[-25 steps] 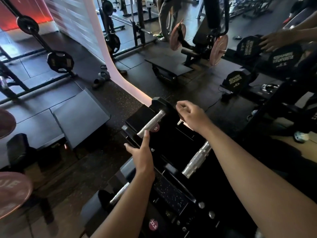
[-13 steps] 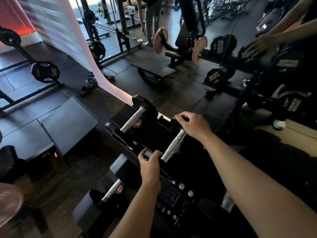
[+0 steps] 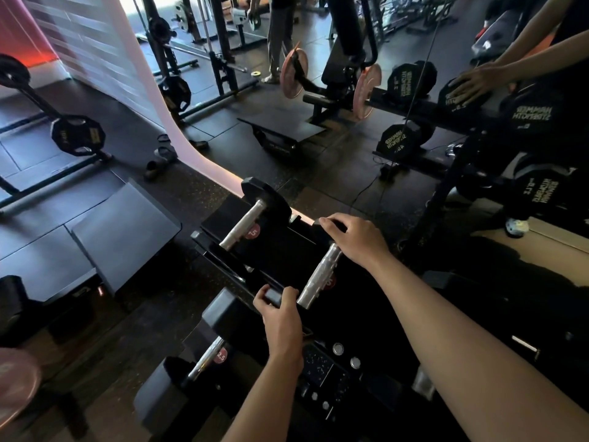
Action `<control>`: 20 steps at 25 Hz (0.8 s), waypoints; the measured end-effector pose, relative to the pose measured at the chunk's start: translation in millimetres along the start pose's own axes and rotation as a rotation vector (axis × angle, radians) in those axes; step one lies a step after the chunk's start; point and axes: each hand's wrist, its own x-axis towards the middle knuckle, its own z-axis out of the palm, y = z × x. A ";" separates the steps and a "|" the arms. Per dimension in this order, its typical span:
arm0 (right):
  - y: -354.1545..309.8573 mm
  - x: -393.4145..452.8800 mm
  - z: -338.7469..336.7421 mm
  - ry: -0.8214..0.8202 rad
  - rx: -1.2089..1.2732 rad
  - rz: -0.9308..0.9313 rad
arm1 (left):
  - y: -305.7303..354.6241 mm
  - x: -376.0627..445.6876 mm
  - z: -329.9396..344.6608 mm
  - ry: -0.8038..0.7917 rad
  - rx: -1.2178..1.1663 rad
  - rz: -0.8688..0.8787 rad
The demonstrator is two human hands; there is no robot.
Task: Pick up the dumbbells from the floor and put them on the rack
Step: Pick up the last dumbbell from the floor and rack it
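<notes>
A black dumbbell with a knurled steel handle [image 3: 318, 275] lies on the top tier of the dark rack [image 3: 322, 371]. My right hand [image 3: 353, 240] is curled over its far head. My left hand [image 3: 280, 317] grips its near end at the rack's front rail. To its left on the same tier rests another dumbbell [image 3: 242, 224] with a red "5" label, untouched. A third dumbbell [image 3: 207, 358], labelled 2.5, sits on the lower tier below my left wrist. The near head of the held dumbbell is hidden under my left fingers.
A mirror on the right reflects a hand [image 3: 471, 84] and large dumbbells [image 3: 398, 141]. A flat black platform [image 3: 124, 231] lies left of the rack. A plate-loaded machine [image 3: 331, 90] stands beyond, and a person's legs [image 3: 277, 36] show farther back. A pink plate [image 3: 16, 387] is at lower left.
A second ago my left hand was open beside the "5" dumbbell. Both hands have since moved to the ends of the second dumbbell and have stayed there for the last half second.
</notes>
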 end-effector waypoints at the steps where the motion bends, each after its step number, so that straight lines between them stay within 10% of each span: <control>1: -1.0 0.1 -1.2 -0.025 0.006 0.006 | 0.0 -0.3 -1.3 -0.019 0.002 -0.006; 20: 96.2 -146.0 -124.3 0.122 -0.023 0.128 | -104.5 -157.2 67.5 -0.063 0.051 -0.156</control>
